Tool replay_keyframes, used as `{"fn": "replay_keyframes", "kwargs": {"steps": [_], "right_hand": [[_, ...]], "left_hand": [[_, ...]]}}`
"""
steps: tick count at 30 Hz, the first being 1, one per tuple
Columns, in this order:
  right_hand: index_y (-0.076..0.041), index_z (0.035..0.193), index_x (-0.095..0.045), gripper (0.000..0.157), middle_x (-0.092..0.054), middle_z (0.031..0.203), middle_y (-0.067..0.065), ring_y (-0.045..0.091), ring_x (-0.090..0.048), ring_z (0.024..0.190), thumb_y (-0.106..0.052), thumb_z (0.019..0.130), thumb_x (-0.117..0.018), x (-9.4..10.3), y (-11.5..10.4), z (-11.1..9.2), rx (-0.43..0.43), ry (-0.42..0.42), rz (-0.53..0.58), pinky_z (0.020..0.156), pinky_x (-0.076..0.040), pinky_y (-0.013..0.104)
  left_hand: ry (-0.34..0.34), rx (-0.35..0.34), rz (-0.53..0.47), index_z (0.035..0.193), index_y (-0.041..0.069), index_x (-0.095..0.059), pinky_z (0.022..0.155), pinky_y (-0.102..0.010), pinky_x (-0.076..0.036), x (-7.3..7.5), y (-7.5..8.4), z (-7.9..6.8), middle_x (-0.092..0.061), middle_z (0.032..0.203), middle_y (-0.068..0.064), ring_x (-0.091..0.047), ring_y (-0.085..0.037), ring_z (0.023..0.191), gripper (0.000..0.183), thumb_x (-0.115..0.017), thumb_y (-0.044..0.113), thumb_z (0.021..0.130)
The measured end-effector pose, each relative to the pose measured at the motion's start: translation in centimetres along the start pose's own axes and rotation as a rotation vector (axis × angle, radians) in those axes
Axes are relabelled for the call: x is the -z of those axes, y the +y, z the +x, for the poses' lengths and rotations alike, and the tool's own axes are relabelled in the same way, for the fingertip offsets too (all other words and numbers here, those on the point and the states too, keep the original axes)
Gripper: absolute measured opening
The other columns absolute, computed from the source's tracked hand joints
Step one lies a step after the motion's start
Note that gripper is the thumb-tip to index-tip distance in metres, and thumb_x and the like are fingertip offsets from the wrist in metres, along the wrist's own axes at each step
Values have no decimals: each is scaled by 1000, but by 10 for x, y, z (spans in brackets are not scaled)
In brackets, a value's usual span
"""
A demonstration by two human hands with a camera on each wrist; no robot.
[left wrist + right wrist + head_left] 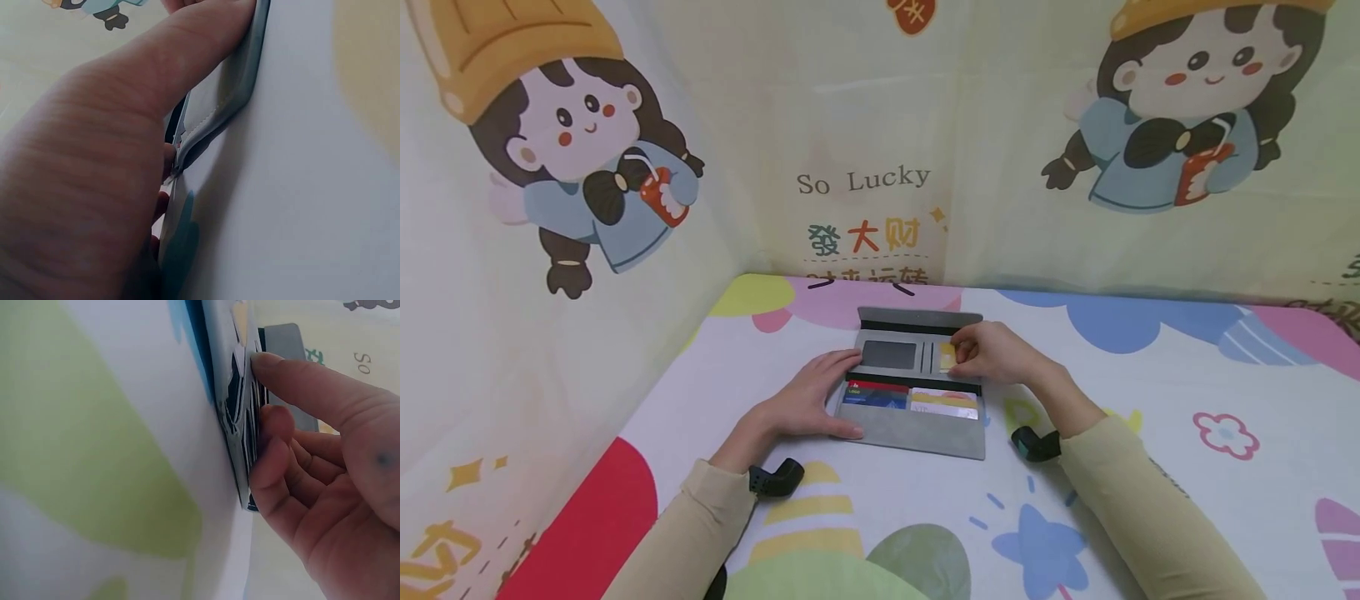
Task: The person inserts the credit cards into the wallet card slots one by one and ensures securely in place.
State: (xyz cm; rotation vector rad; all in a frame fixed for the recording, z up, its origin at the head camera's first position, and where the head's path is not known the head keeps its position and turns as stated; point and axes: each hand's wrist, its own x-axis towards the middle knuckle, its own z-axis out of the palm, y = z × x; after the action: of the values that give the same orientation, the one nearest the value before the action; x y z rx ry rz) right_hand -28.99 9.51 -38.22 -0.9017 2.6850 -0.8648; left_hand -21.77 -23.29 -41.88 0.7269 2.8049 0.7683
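Note:
A grey wallet (910,429) lies unfolded on the table, its far flap (917,318) raised. My left hand (808,396) rests along its left edge, thumb on the lower panel and fingers spread toward the upper one. In the left wrist view, the thumb (187,53) lies against the wallet's edge (240,94). My right hand (1000,354) pinches a yellow card (947,356) at the upper panel's right side. The right wrist view shows the thumb (306,381) at the wallet and the other fingers curled; they hide part of the card.
A blue and red card (876,395) and a white and gold card (944,402) sit side by side in the lower pocket. A dark window (889,355) is set in the upper panel. The printed tablecloth (1150,500) meets a patterned curtain (1000,242) behind.

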Motion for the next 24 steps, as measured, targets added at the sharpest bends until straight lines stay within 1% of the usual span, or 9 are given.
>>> {"fn": "replay_keyframes", "kwargs": {"steps": [9,17,24], "right_hand": [[10,117,-65,45,-63,79,2,17,-57,74,-16,84,-83,-1,-2,4,-38,-11,-6,70,-48,32],[11,117,-65,46,-64,76,2,17,-57,71,-14,83,-83,-1,-7,8,-64,-37,1,70,-48,31],[10,114,-67,41,-62,72,2,16,-56,69,-13,83,-84,0,-14,11,-72,-52,-12,67,-46,30]], "left_hand": [[-8,5,5,159,15,-31,118,-56,-20,2,3,1,-24,164,-3,-18,-27,149,110,-83,57,72],[-7,3,5,159,14,-31,118,-55,-20,0,0,1,-24,165,-3,-18,-27,149,110,-83,57,72],[-2,-5,8,159,13,-31,119,-55,-20,0,-1,1,-24,164,-4,-18,-28,149,110,-82,58,72]]}}
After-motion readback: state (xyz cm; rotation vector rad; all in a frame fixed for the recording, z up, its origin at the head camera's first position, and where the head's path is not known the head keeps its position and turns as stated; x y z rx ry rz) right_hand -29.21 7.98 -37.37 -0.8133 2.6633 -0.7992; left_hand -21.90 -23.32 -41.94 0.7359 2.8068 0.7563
